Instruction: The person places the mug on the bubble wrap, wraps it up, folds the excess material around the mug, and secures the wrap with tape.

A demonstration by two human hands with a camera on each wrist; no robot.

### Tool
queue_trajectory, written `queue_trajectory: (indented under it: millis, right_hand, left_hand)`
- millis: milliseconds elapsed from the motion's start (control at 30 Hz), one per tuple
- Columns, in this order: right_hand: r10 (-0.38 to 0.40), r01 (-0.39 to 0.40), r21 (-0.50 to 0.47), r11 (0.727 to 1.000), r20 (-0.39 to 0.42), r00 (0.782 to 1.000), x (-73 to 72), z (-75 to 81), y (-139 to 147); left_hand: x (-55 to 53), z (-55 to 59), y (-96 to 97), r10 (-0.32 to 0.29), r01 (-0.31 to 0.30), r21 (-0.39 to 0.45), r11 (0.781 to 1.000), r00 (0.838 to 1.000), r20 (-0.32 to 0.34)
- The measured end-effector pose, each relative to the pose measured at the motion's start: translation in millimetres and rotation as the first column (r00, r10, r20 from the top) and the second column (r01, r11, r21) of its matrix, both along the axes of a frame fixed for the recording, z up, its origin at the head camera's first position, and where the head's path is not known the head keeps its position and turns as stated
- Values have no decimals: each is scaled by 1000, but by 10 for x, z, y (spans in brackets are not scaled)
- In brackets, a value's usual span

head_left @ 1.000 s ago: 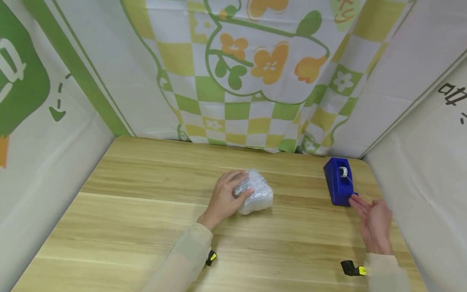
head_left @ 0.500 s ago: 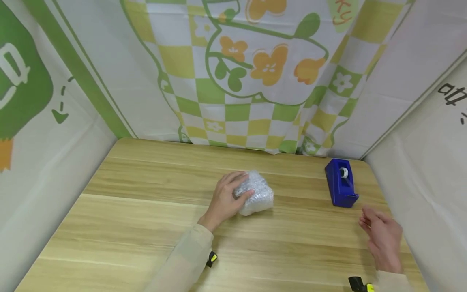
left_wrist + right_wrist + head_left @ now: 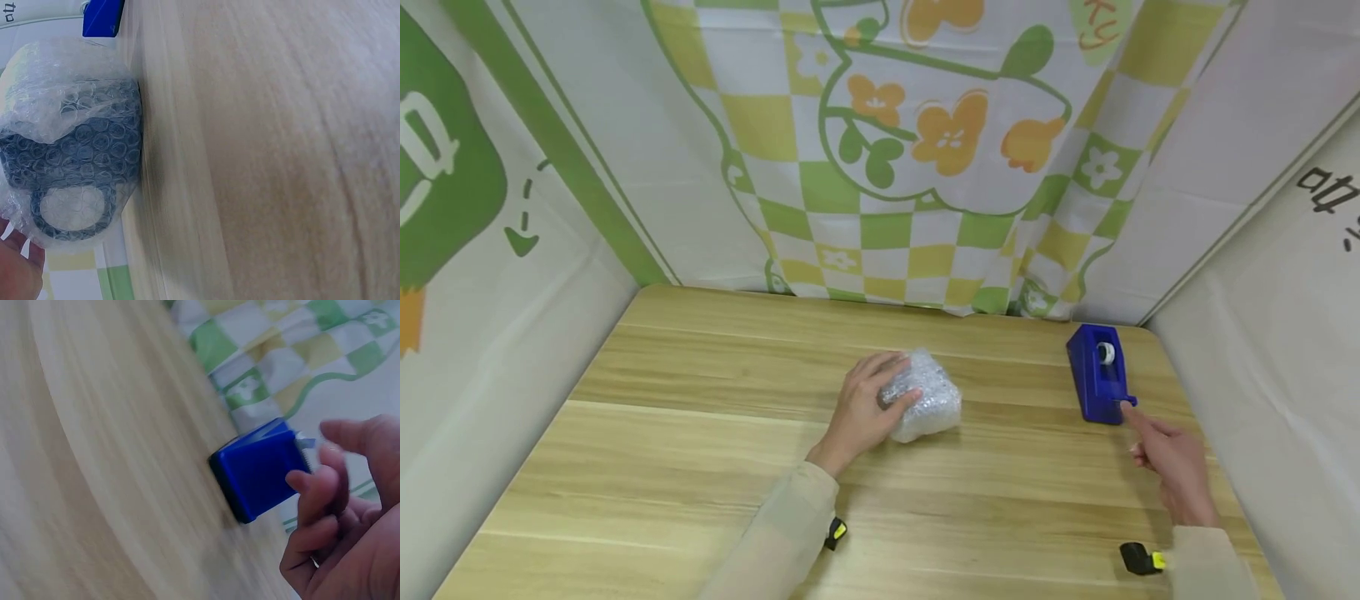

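Note:
A mug wrapped in bubble wrap (image 3: 928, 400) rests on the table, its dark handle (image 3: 74, 236) showing through the plastic in the left wrist view. My left hand (image 3: 861, 408) grips the wrapped mug from the left, thumb on the near side and fingers over the far side. At the right stands a blue tape dispenser (image 3: 1097, 375) with a small white roll (image 3: 1106, 353). My right hand (image 3: 1176, 467) reaches to its front end, one finger extended at the cutter and the others loosely bent. A short tape end (image 3: 305, 442) sticks up at the cutter in the right wrist view.
The wooden table (image 3: 700, 467) meets a checkered flower curtain (image 3: 887, 233) at the back. White printed cloth walls (image 3: 1285, 358) close in both sides, the right one near the dispenser. Black-and-yellow wrist devices (image 3: 1138, 558) sit beside the forearms.
My right hand drew back from the dispenser towards the near right, fingers together, then came back to the cutter with one finger extended. The left hand and wrapped mug stayed in place.

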State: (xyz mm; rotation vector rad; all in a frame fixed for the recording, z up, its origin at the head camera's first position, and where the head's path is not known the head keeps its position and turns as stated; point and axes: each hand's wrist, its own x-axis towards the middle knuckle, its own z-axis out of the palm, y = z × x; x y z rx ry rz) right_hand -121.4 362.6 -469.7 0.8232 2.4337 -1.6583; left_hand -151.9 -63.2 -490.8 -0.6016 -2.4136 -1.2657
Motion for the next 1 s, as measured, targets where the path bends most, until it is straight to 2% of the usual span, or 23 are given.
queue_trajectory:
  millis: [67, 133, 267, 367, 433, 567, 767, 1000]
  right_hand:
    - [35, -36, 55, 998, 9, 999, -67, -15, 2]
    - [51, -51, 47, 998, -1, 999, -116, -29, 10]
    - [28, -32, -135, 990, -31, 999, -157, -59, 36]
    - [6, -26, -283, 959, -74, 997, -171, -84, 51]
    - [1, -38, -337, 941, -109, 994, -180, -94, 57]
    - [1, -48, -349, 936, -134, 991, -203, -117, 78]
    - [63, -118, -348, 930, -164, 984, -203, -166, 151]
    - [41, -123, -412, 903, -203, 978, -215, -179, 149]
  left_hand:
    - [4, -4, -1, 0, 0, 4, 1000, 1000, 2]
    - [5, -8, 0, -3, 3, 7, 1000, 1000, 4]
    - [6, -17, 1, -9, 9, 8, 1000, 1000, 7]
    - [7, -13, 0, -10, 10, 13, 1000, 1000, 6]
    - [7, -11, -1, -10, 10, 18, 1000, 1000, 4]
    - [5, -14, -4, -7, 7, 21, 1000, 1000, -1]
    - [1, -9, -10, -7, 7, 17, 1000, 1000, 8]
    - [-5, -24, -8, -6, 6, 26, 1000, 1000, 11]
